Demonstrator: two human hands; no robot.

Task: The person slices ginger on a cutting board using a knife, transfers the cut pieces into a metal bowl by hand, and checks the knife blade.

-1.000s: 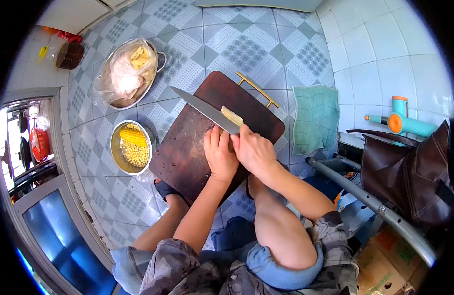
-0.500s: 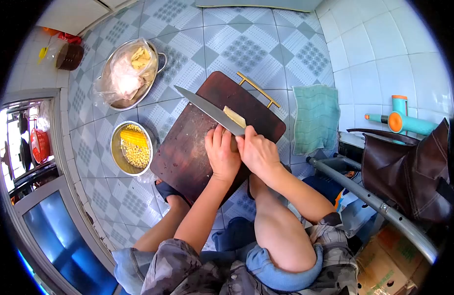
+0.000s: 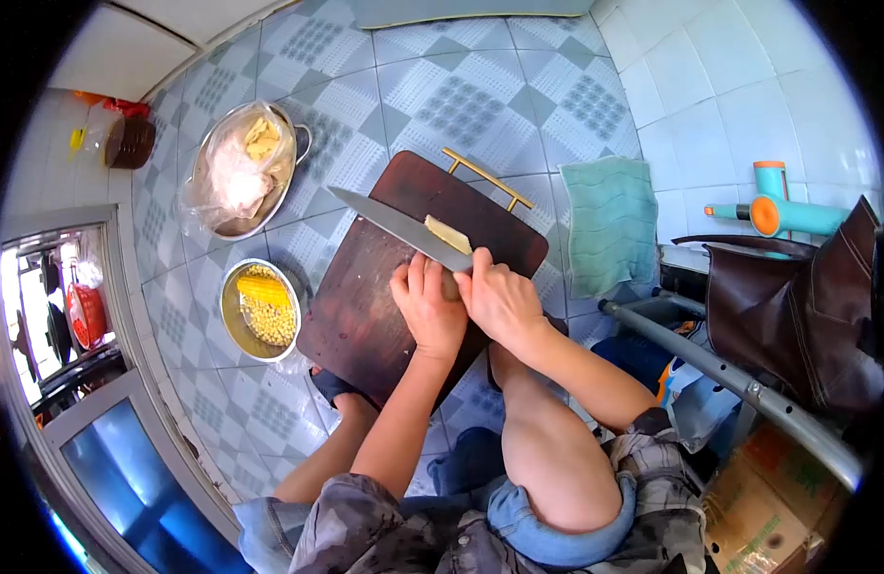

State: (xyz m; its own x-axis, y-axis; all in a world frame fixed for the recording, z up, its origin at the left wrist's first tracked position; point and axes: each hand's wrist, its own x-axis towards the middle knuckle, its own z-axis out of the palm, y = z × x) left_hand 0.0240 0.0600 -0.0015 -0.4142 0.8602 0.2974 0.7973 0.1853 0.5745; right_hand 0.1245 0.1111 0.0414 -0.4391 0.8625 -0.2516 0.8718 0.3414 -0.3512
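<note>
A long-bladed kitchen knife [image 3: 396, 222] lies slantwise over the dark wooden cutting board [image 3: 365, 297], its tip pointing to the upper left. My right hand [image 3: 499, 298] is closed at the near end of the blade, and the handle is hidden in it. The bent fingers of my left hand [image 3: 430, 304] press on a brownish piece of food [image 3: 451, 286] on the near side of the blade; most of it is covered, so I cannot tell its kind. Just beyond the blade rests a pale, cream-coloured cut piece [image 3: 448, 232].
Left of the board stand a metal pot [image 3: 226, 316] with corn kernels and a cob, and a metal basin [image 3: 287, 182] holding bagged food and pale yellow pieces. A green cloth [image 3: 609, 225] lies on the right. Beyond it are a metal rack [image 3: 710, 373] and a brown bag [image 3: 777, 316].
The whole view has shifted slightly. Both hands keep nearly the same hold on the knife and the brownish piece, and the cream-coloured piece remains beyond the blade.
</note>
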